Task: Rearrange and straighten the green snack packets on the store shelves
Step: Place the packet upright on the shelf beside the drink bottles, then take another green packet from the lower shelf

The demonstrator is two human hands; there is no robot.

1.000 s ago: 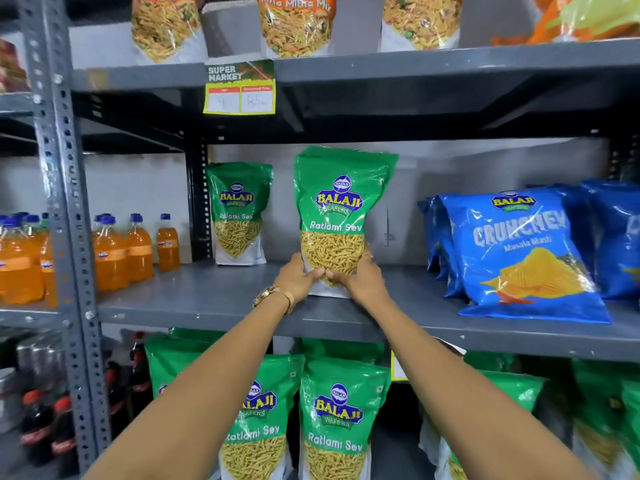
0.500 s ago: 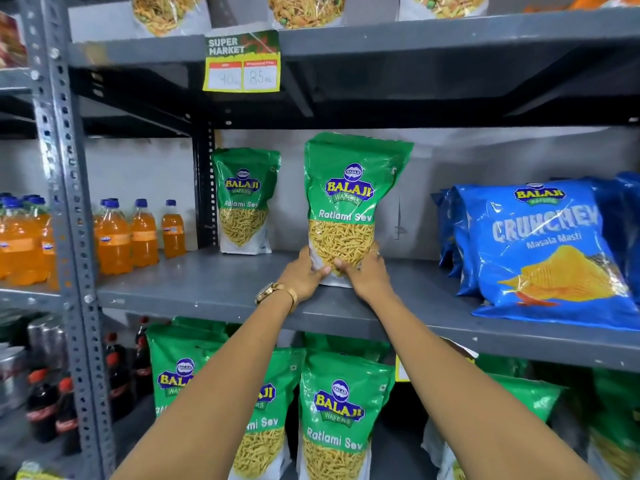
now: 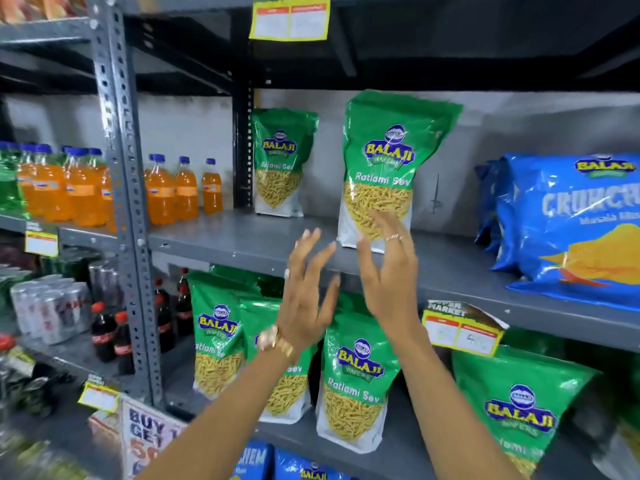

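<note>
A green Balaji Ratlami Sev packet [image 3: 388, 161] stands upright on the grey middle shelf [image 3: 242, 237], leaning slightly right. A second green packet [image 3: 280, 161] stands farther back to its left, by the shelf post. My left hand [image 3: 308, 289] and my right hand [image 3: 388, 271] hover in front of the shelf edge, fingers spread, holding nothing. My right fingertips overlap the near packet's bottom in the view. Several more green packets [image 3: 356, 375] stand on the shelf below.
Blue Crunchex bags [image 3: 568, 223] fill the right of the middle shelf. Orange drink bottles [image 3: 173, 192] stand on the left. Cola bottles [image 3: 110, 334] and cans sit lower left. A perforated upright post [image 3: 121, 168] divides the racks. A price tag [image 3: 460, 330] hangs off the shelf edge.
Both hands have let go of the near green packet and pulled back with fingers spread. The packet now stands on the shelf by itself. The view has dropped lower.
</note>
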